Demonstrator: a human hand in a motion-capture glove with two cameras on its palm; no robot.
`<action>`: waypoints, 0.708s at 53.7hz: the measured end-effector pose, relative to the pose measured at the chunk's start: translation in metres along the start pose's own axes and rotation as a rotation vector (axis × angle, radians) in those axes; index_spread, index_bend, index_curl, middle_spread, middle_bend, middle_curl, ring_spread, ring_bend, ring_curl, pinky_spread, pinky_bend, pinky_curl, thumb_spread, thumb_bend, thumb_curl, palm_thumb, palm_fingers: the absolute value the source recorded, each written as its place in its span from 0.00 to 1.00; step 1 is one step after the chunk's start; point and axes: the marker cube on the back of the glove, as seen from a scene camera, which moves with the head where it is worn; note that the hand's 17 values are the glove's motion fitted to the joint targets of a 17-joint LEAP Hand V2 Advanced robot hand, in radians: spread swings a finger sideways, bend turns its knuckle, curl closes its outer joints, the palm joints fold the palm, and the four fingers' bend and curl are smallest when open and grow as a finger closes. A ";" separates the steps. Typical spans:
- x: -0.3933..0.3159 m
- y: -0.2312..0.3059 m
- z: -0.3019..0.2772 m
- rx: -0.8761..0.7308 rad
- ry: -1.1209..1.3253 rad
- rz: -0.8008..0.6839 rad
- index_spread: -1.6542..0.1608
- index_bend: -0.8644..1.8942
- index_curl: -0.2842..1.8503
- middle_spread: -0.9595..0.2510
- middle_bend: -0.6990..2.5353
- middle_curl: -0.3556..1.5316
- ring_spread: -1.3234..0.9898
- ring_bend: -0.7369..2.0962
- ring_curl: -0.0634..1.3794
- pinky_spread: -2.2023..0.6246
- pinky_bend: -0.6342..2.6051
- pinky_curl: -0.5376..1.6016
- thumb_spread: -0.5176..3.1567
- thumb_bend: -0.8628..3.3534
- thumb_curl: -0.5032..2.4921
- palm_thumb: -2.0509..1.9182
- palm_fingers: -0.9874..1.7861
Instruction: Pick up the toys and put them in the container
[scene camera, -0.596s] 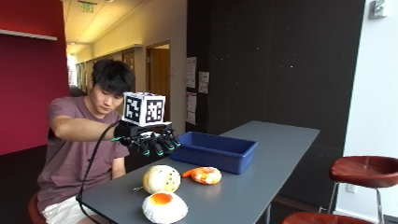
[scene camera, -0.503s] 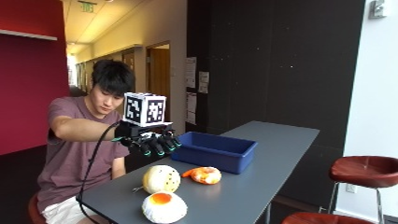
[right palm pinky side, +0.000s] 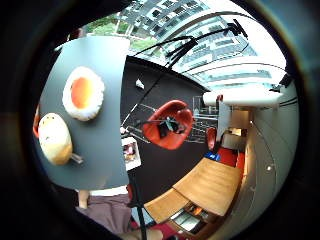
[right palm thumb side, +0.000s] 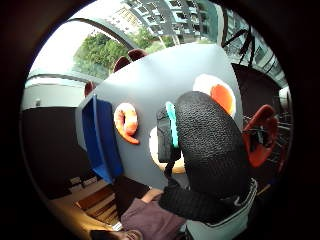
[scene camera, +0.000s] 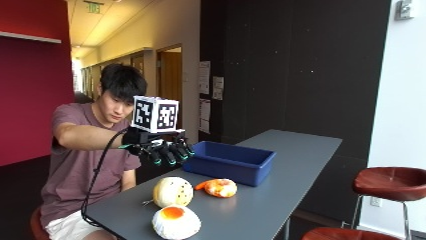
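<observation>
reaching stage: hand (scene camera: 163, 150) above the surface (scene camera: 279, 195), fingers relaxed, empty; next needs lowering onto the round toy (scene camera: 173, 191), then the blue container (scene camera: 229, 161)

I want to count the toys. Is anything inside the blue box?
No toy shows in the blue box, but its near wall hides most of the floor. Three toys lie on the table: a shrimp, a fried egg and a round yellow one.
</observation>
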 end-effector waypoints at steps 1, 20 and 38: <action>0.000 -0.001 -0.001 0.000 -0.001 -0.001 0.79 0.35 0.20 0.80 0.26 0.28 0.56 0.39 0.17 0.78 0.38 0.38 0.53 0.19 0.20 0.50 0.28; -0.002 -0.028 0.029 -0.082 -0.114 0.014 0.79 0.34 0.21 0.80 0.26 0.30 0.56 0.38 0.20 0.78 0.38 0.40 0.52 0.19 0.20 0.49 0.28; -0.018 -0.057 0.126 -0.246 -0.208 0.087 0.77 0.34 0.19 0.77 0.25 0.29 0.56 0.42 0.24 0.79 0.50 0.45 0.51 0.19 0.20 0.49 0.31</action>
